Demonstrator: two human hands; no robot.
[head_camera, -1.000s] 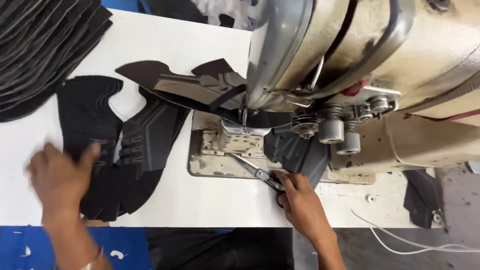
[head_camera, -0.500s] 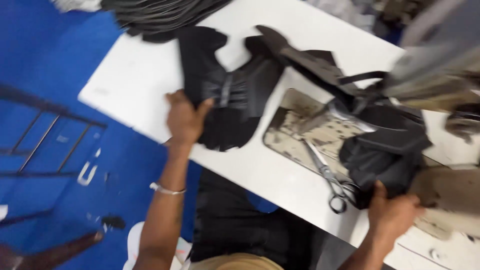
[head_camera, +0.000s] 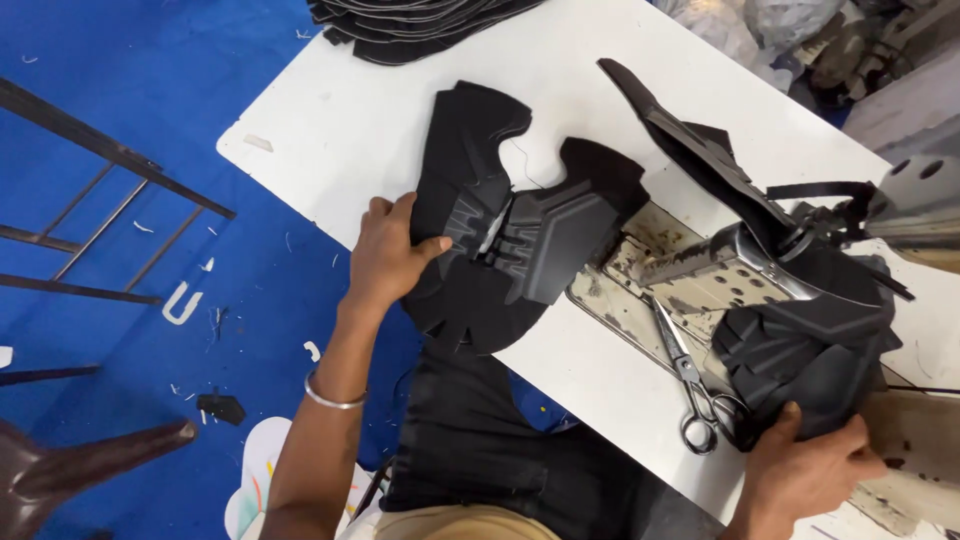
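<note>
The left hand (head_camera: 385, 262) lies on the near edge of a flat black shoe upper (head_camera: 505, 235) that is spread on the white bench (head_camera: 340, 130); its thumb presses on top of the piece while the fingers (head_camera: 378, 208) curl over the upper's left edge, so the hand is pinching that piece, which reaches away from the hand toward the middle of the bench, with part of it overhanging the bench's near edge. A thin metal bangle (head_camera: 335, 398) circles that wrist. The right hand (head_camera: 805, 470) sits at the lower right, closed on the bottom of a bunched stack of black uppers (head_camera: 815, 340) that lies heaped just above its knuckles and partly under the sewing machine head (head_camera: 915, 200). A pair of scissors (head_camera: 690, 380) lies on the worn metal plate (head_camera: 650, 270) of the machine bed, just left of that hand, its handles near the thumb; whether they touch cannot be told. Another long black piece (head_camera: 690, 140) slants up from the needle area toward the far side of the bench. A pile of dark cut pieces (head_camera: 420, 20) rests at the bench's far corner. Below the bench shows a blue floor (head_camera: 120, 330) strewn with small scraps.
</note>
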